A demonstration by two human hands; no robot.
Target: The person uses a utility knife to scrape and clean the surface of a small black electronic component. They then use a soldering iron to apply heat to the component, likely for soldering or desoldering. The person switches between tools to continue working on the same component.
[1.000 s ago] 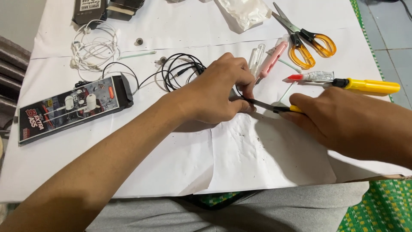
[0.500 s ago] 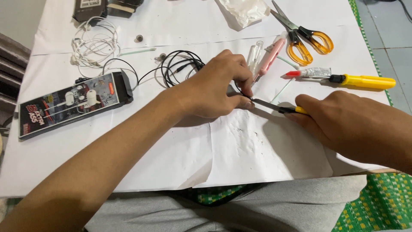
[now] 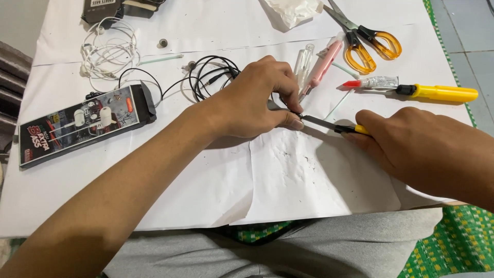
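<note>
Head view: we find the left hand point(image 3: 254, 100) pinching a thin, limp black earphone cable point(image 3: 208, 77) against the white paper-covered counter point(image 3: 288, 175), while the right hand point(image 3: 411, 149) grips a yellow-handled craft knife point(image 3: 329, 125), blade at the pinch; we judge the cable light, easily nicked, best held close beside the blade.

A tabletop point(image 3: 62, 206) covered with white paper sheets point(image 3: 288, 180) carries the things. On the paper lie a dark earphone box point(image 3: 82, 123) at the left, a white cable coil point(image 3: 108, 51) above it, a black cable coil point(image 3: 211, 77) near the middle, orange-handled scissors point(image 3: 368, 38), a yellow-handled cutter point(image 3: 437, 92), a small red-capped glue tube point(image 3: 373, 82), a pink pen-like tool point(image 3: 321, 67) and crumpled white plastic point(image 3: 293, 10).
</note>
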